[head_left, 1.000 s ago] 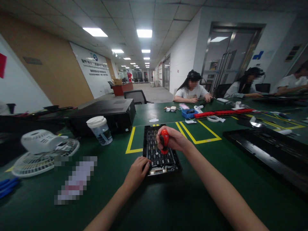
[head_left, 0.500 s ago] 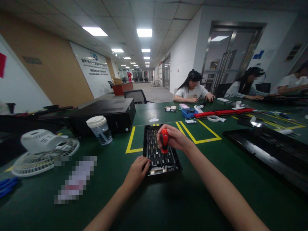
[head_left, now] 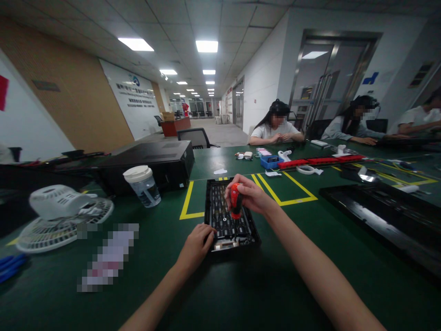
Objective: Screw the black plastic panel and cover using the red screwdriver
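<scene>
A black keyboard frame lies lengthwise on the green table in front of me. My right hand is closed round a red-handled screwdriver, held upright with its tip down on the frame's middle. My left hand rests on the near left corner of the frame, fingers curled over its edge and pressing it down. A small white part sits at the frame's near end.
A lidded plastic cup and a black computer case stand to the left, a white fan farther left. A long black panel lies at right. Yellow tape lines mark the table. Three people sit across it.
My right hand has lifted and shifted slightly away with the screwdriver, turning its grip. My left hand has stayed on the frame's corner.
</scene>
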Motion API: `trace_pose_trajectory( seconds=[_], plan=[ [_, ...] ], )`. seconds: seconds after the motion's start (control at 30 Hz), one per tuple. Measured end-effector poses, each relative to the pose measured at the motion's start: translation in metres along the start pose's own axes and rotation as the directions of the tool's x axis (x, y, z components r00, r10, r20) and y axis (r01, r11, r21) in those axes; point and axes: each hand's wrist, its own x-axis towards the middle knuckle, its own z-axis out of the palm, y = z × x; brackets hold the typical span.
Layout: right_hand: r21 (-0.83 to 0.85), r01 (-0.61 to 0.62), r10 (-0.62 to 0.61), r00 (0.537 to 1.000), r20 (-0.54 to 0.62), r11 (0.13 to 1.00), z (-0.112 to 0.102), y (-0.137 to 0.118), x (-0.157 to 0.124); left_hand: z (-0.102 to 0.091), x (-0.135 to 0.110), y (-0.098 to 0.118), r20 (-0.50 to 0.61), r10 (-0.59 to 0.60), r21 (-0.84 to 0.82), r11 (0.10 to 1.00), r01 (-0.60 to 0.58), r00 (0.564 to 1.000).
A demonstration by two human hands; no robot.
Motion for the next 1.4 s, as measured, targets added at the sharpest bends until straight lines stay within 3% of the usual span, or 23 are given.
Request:
trace_pose_trajectory(
  seconds=[0.47, 0.9, 1.4],
  plan=[
    [-0.05, 0.063, -0.065, 0.997, -0.039, 0.997, -0.004, 0.003, 0.003, 0.0, 0.0, 0.001, 0.034, -0.001, -0.005, 1.0, 0.001, 0.999],
    [-0.297, 0.101, -0.145, 0.981, -0.13, 0.95, -0.004, 0.008, 0.006, 0.0, 0.0, 0.0, 0.028, -0.002, -0.014, 1.0, 0.003, 1.0],
    [-0.568, 0.06, -0.241, 0.938, -0.249, 0.821, 0.014, 0.001, 0.007, 0.002, 0.0, -0.002, 0.019, 0.001, -0.002, 1.0, 0.0, 1.0]
  ],
)
